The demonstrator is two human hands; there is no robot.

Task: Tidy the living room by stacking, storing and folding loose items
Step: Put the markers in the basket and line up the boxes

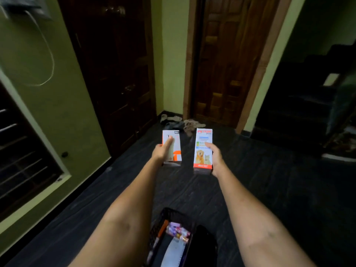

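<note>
My left hand (161, 152) grips a white box with an orange mark (174, 151), thumb laid across its front. My right hand (215, 157) holds a taller white and orange box printed with a dog and a cat (202, 151), thumb on its face. Both boxes stand upright, side by side and a little apart, held out in front of me above the dark floor. Below my forearms a black mesh basket (163, 216) stands on the floor with small packets and papers inside.
Two dark wooden doors (115, 64) fill the wall ahead. Several sandals (181, 122) lie in the corner between them. A window with bars (21, 151) is on the left wall, and dark stairs (300, 105) rise at the right.
</note>
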